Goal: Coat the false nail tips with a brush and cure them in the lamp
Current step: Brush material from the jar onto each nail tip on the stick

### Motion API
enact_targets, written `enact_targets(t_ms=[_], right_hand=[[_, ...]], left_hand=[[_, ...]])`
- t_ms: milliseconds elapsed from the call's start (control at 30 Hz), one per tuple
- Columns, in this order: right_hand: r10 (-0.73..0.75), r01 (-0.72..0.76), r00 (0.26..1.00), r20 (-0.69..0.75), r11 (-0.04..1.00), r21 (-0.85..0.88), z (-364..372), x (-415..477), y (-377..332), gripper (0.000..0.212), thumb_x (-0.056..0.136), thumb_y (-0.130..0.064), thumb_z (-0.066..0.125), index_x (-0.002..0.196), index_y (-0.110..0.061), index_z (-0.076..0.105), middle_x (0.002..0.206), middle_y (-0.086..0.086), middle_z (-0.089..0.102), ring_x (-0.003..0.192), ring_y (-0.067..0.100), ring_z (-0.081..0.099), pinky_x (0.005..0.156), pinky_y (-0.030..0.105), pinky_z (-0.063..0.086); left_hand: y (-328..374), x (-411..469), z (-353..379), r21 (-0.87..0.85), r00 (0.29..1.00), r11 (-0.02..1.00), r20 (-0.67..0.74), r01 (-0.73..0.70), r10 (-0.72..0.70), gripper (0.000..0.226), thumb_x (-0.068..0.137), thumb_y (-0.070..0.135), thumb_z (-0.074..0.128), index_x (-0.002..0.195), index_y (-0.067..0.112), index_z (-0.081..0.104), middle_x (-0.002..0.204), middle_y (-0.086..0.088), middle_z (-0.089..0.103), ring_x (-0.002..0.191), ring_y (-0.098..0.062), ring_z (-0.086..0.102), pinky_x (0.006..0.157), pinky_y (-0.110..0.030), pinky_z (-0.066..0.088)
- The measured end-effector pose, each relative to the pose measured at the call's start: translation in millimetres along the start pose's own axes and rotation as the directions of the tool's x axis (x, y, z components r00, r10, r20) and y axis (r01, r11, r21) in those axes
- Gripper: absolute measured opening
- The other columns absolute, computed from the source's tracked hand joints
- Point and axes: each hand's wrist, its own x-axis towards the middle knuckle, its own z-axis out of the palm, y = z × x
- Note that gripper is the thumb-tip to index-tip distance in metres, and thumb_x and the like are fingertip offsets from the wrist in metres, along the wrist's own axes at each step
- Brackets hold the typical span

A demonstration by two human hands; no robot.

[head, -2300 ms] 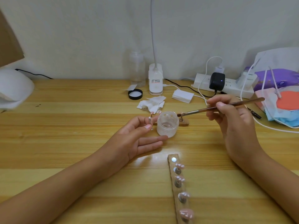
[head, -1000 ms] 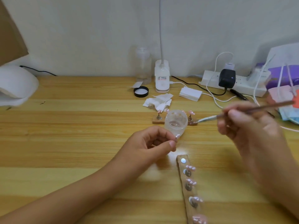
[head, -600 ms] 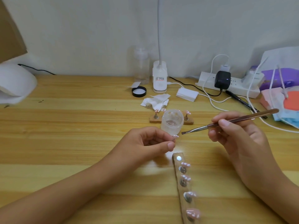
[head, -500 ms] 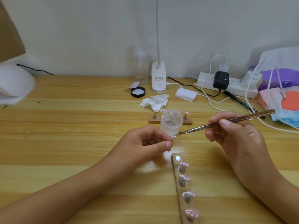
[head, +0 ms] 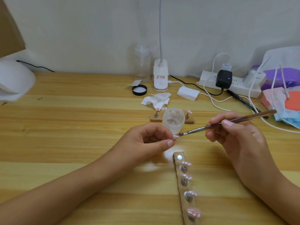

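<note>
My left hand [head: 148, 140] pinches a small pink false nail tip [head: 175, 137] on its stand between thumb and fingers. My right hand [head: 233, 137] grips a thin brown brush [head: 227, 123]; its dark bristles sit just right of the tip, almost touching it. Right behind them stands an open clear jar [head: 173, 120]. A wooden strip [head: 186, 189] near the table's front edge holds several more pink tips on metal pegs. The white curing lamp [head: 14, 82] sits at the far left edge.
A small wooden holder [head: 156, 118] with tips stands behind the jar. Further back lie crumpled wipes [head: 155, 99], a black lid [head: 139, 90], a clear pump bottle [head: 142, 62], a desk lamp base [head: 160, 75] and a power strip [head: 227, 82] with cables. Masks and bags [head: 285, 91] pile at right.
My left hand took the tip away from the jar and curled round it in front. My right hand brought the brush from the jar's rim down to the tip.
</note>
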Motion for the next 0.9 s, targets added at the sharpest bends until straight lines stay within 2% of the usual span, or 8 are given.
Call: enact_targets(t_ms=[133, 233, 467, 633, 733, 800, 900], right_hand=[[0.003, -0.003, 1.0, 0.012, 1.0, -0.011, -0.4, -1.5, -0.1, 0.02, 0.087, -0.026, 0.053, 0.089, -0.021, 0.072, 0.076, 0.003, 0.067, 0.074, 0.017, 0.064, 0.07, 0.022, 0.052], [0.006, -0.006, 1.0, 0.012, 1.0, -0.012, 0.6, -1.3, -0.1, 0.02, 0.087, -0.027, 0.053, 0.089, -0.021, 0.072, 0.075, 0.004, 0.067, 0.074, 0.017, 0.063, 0.07, 0.023, 0.052], [0.006, -0.006, 1.0, 0.026, 1.0, -0.03, 2.9, -1.1, -1.3, 0.018, 0.085, -0.028, 0.054, 0.084, -0.023, 0.072, 0.073, 0.002, 0.066, 0.071, 0.016, 0.062, 0.07, 0.024, 0.052], [-0.001, 0.003, 0.999, 0.048, 0.999, -0.046, 4.5, -1.9, -1.9, 0.017, 0.083, -0.029, 0.055, 0.079, -0.024, 0.071, 0.073, -0.001, 0.064, 0.067, 0.014, 0.062, 0.068, 0.023, 0.052], [-0.013, 0.015, 0.999, 0.052, 0.999, -0.036, 4.7, -2.8, -2.6, 0.017, 0.083, -0.027, 0.055, 0.08, -0.023, 0.071, 0.074, 0.001, 0.064, 0.068, 0.015, 0.062, 0.069, 0.023, 0.052], [-0.024, 0.025, 0.999, 0.038, 0.999, -0.026, 3.8, -3.1, -3.3, 0.019, 0.084, -0.023, 0.053, 0.081, -0.023, 0.072, 0.075, 0.001, 0.065, 0.069, 0.016, 0.062, 0.07, 0.024, 0.052], [-0.019, 0.019, 1.0, -0.002, 1.0, 0.009, 1.7, -2.1, -3.2, 0.022, 0.085, -0.016, 0.051, 0.082, -0.021, 0.073, 0.077, 0.003, 0.065, 0.071, 0.018, 0.062, 0.07, 0.024, 0.051]], left_hand=[[0.3, -0.5, -0.2, 0.017, 1.0, 1.0, 0.01, -0.009, 0.008, 0.005, 0.08, 0.025, 0.076, 0.084, 0.026, 0.074, 0.086, -0.002, 0.068, 0.08, -0.007, 0.06, 0.073, -0.017, 0.047], [-0.7, -0.4, -0.6, 0.037, 1.0, 0.999, 0.007, -0.016, 0.016, 0.006, 0.078, 0.024, 0.072, 0.084, 0.026, 0.074, 0.091, -0.01, 0.069, 0.081, -0.007, 0.06, 0.074, -0.017, 0.047], [-0.2, 0.7, -0.8, 0.025, 0.999, 0.999, 0.016, -0.028, 0.028, 0.006, 0.079, 0.027, 0.074, 0.084, 0.029, 0.074, 0.084, 0.005, 0.068, 0.08, -0.004, 0.059, 0.073, -0.015, 0.046], [2.1, 0.5, -2.1, -0.021, 0.999, 0.999, 0.016, -0.042, 0.042, 0.008, 0.077, 0.026, 0.07, 0.084, 0.028, 0.074, 0.08, 0.009, 0.067, 0.075, -0.001, 0.059, 0.072, -0.012, 0.046], [2.9, 0.6, -1.8, -0.035, 0.999, 0.999, 0.012, -0.033, 0.033, 0.005, 0.081, 0.025, 0.073, 0.085, 0.028, 0.074, 0.079, 0.008, 0.066, 0.074, -0.003, 0.057, 0.072, -0.016, 0.045], [3.0, 1.0, -1.1, -0.047, 1.0, 0.999, 0.012, -0.023, 0.023, 0.006, 0.08, 0.024, 0.074, 0.085, 0.027, 0.074, 0.08, 0.006, 0.066, 0.075, -0.004, 0.057, 0.072, -0.018, 0.045], [2.4, 1.6, -1.7, -0.088, 1.0, 0.996, 0.015, -0.011, 0.012, 0.007, 0.08, 0.019, 0.075, 0.084, 0.023, 0.073, 0.079, 0.006, 0.069, 0.073, -0.003, 0.06, 0.07, -0.015, 0.047]])
